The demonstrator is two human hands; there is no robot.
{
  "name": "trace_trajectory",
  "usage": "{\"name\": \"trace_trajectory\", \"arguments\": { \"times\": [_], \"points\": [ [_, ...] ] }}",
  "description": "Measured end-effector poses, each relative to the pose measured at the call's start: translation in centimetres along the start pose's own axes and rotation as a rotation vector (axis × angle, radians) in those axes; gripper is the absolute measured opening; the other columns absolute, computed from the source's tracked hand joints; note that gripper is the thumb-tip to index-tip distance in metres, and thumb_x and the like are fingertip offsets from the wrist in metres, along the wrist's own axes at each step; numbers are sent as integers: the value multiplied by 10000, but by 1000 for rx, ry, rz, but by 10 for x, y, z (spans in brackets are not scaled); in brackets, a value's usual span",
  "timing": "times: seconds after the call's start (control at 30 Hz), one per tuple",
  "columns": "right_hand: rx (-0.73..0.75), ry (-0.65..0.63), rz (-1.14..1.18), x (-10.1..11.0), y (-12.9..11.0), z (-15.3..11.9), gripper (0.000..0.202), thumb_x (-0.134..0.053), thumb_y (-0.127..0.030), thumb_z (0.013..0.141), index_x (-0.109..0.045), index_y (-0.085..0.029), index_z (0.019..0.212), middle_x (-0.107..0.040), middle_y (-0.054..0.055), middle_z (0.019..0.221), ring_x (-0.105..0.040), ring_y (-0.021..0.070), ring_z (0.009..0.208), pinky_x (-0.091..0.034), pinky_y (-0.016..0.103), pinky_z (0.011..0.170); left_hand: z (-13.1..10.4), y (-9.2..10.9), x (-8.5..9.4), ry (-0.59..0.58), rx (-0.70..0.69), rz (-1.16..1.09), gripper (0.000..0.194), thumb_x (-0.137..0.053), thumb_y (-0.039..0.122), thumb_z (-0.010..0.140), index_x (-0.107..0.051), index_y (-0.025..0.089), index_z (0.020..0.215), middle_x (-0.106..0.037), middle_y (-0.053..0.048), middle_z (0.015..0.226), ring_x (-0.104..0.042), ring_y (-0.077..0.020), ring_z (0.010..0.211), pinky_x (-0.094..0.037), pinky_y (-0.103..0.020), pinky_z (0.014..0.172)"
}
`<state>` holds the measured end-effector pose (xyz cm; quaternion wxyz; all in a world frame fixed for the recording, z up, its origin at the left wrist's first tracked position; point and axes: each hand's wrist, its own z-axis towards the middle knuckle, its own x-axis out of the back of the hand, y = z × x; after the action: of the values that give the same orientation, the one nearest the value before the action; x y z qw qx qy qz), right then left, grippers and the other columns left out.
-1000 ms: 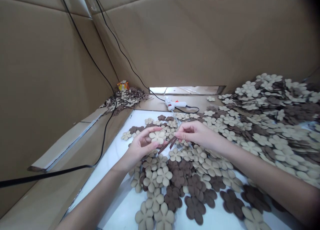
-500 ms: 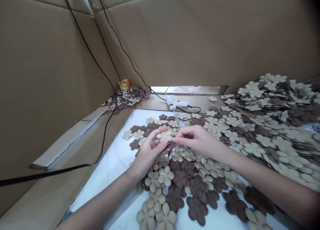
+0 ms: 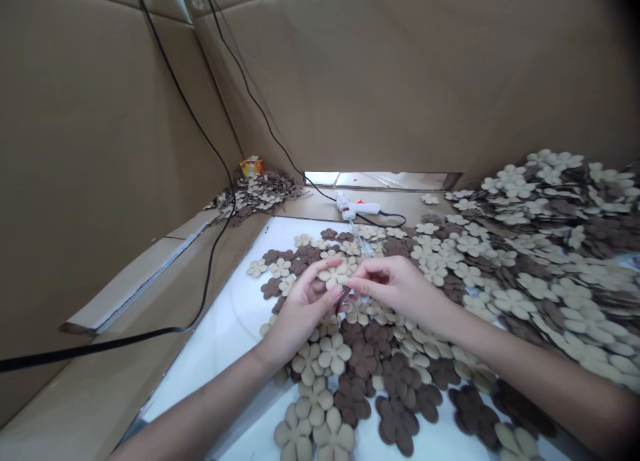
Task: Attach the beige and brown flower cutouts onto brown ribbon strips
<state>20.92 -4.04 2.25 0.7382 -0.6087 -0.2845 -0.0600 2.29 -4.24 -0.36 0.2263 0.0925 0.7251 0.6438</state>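
Note:
Between my hands is a cream flower (image 3: 334,275) with rounded petals. My left hand (image 3: 309,301) grips it at its left and lower edge, thumb in front and fingers around the side. My right hand (image 3: 383,279) pinches at the flower's right edge, fingertips together. From just under the flower hangs a dark brown ribbon (image 3: 342,301) with light marks; which fingers hold it I cannot tell. Loose cream flowers (image 3: 334,353) and brown flowers (image 3: 397,424) lie spread below and around both hands on the white board (image 3: 220,331).
Beyond my hands a white glue gun (image 3: 354,207) rests with its black cord running up the cardboard wall (image 3: 390,81). A high heap of flowers (image 3: 540,187) stands at right. Ribbon-tailed flowers (image 3: 257,195) pile at back left by an orange packet (image 3: 251,165). A black cable (image 3: 203,307) crosses the left side.
My right fingertips have closed in on the flower's lower right edge and the ribbon beneath it has shifted. The whole view has moved slightly.

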Motion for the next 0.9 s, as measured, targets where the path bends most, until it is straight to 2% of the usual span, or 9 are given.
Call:
{"name": "trace_trajectory", "arguments": {
  "times": [0.2,0.43,0.53,0.7,0.9],
  "points": [
    [84,28,-104,-1,-2,-3,191,-582,-344,833,-696,-219,746,-682,-37,698,-547,109,603,-381,224,572,1,-1,0,0,-13,-12,501,-630,280,818,-454,240,1286,-656,-24,804,-649,-165,786,-524,-311,770],
    [106,10,2,-4,-1,-3,193,-565,-318,850,-692,-199,768,-702,-16,747,-613,128,696,-431,225,653,1,0,2,-20,-2,-124,498,-666,246,790,-479,202,1249,-693,-47,839,-674,-173,797,-530,-301,787],
    [77,7,27,-6,1,-2,227,-567,-360,843,-688,-189,754,-690,-3,735,-592,134,680,-418,233,626,2,0,3,-35,-1,-143,492,-691,214,766,-499,183,1219,-709,-58,876,-680,-172,808,-530,-305,812],
    [54,10,23,-9,6,-2,249,-567,-387,833,-686,-187,744,-637,-7,672,-491,112,572,-348,234,526,2,-3,5,17,-44,-53,410,-686,212,773,-557,168,1160,-717,-67,922,-671,-165,857,-521,-300,846],
    [39,7,74,-9,7,-2,282,-565,-419,827,-677,-177,735,-589,-5,642,-458,111,563,-322,234,516,2,-2,4,6,-78,-9,520,-701,217,758,-532,200,1249,-699,-87,1057,-643,-209,980,-502,-348,900]
  ]
}}
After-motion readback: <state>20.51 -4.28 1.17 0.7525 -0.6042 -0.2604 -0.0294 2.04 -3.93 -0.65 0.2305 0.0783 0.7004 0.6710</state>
